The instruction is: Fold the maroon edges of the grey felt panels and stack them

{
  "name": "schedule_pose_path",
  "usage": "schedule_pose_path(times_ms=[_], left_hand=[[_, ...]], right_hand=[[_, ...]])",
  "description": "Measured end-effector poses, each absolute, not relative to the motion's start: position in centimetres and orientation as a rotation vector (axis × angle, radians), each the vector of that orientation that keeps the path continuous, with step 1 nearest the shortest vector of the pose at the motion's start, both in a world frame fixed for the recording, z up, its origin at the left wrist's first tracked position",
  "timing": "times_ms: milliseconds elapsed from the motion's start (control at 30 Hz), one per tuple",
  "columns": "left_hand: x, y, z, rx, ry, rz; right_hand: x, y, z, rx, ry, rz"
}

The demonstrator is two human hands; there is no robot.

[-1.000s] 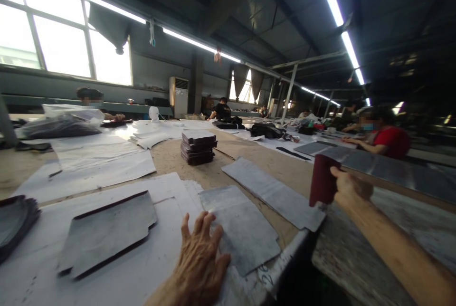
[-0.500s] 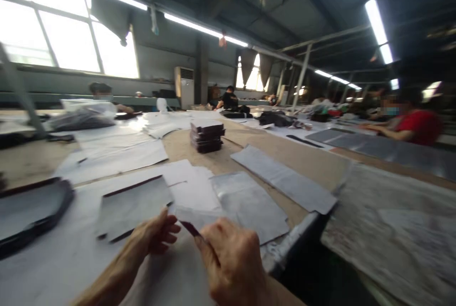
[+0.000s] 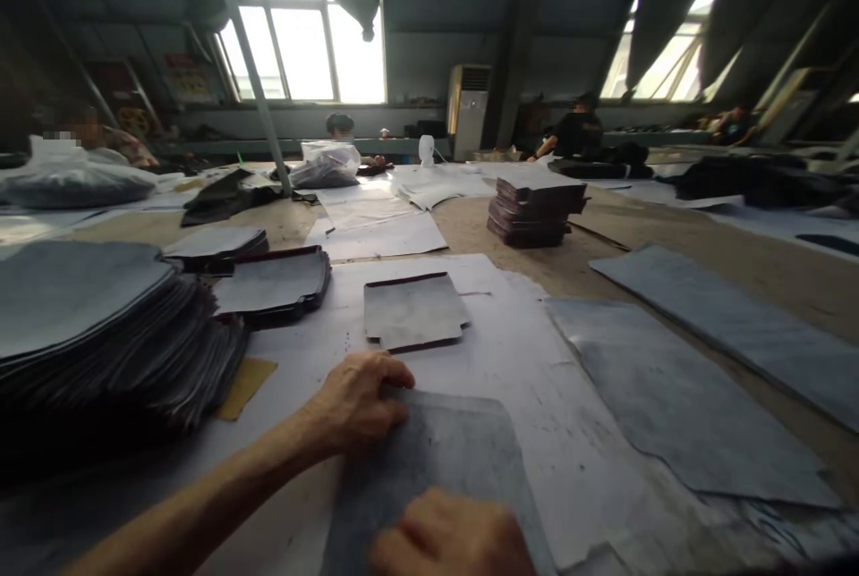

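A grey cut sheet (image 3: 449,460) lies flat on white paper right in front of me. My left hand (image 3: 355,402) rests on its upper left corner with the fingers curled down onto it. My right hand (image 3: 449,540) sits at the sheet's near edge, fingers curled, pressing it; the fingertips are out of view. A smaller notched grey piece (image 3: 412,312) lies on the paper just beyond.
A tall stack of dark sheets (image 3: 100,334) stands at my left, with smaller piles (image 3: 272,285) behind it. Large grey sheets (image 3: 671,397) cover the table to the right. A dark stack (image 3: 533,209) sits further back. Other people work at far tables.
My view has swung left and down. The piece pinched between both hands half a second ago now lies flat, with both hands on it. A second ago my right hand held a dark red piece.
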State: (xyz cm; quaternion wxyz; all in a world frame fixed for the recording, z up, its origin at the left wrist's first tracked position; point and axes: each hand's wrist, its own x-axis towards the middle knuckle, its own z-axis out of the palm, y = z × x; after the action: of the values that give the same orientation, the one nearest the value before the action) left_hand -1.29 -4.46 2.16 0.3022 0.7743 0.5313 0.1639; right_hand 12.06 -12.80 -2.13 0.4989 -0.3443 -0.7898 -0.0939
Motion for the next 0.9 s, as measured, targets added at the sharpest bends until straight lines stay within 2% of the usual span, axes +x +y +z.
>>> schedule_pose_path(times_ms=[100, 267, 467, 667, 900], left_hand=[[-1.2, -4.8, 2.2, 2.150, 1.374, 0.474], [-1.2, -4.5, 2.1, 2.317, 1.270, 0.527], [-1.4, -3.8, 1.2, 2.379, 1.119, 0.685], [-2.4, -4.0, 0.5, 2.630, 0.780, 0.814], [-2.9, -4.6, 0.2, 2.799, 0.640, 0.724]], right_hand=[[15.9, -10.1, 0.3, -1.093, -2.089, 0.024], [20.2, -7.1, 1.6, -1.399, -2.359, 0.024], [20.4, -7.2, 0.9, -1.300, -2.366, 0.087], [21.1, -7.7, 0.4, -0.985, -2.389, -0.110], [21.4, -8.1, -0.1, -0.862, -2.469, -0.234]])
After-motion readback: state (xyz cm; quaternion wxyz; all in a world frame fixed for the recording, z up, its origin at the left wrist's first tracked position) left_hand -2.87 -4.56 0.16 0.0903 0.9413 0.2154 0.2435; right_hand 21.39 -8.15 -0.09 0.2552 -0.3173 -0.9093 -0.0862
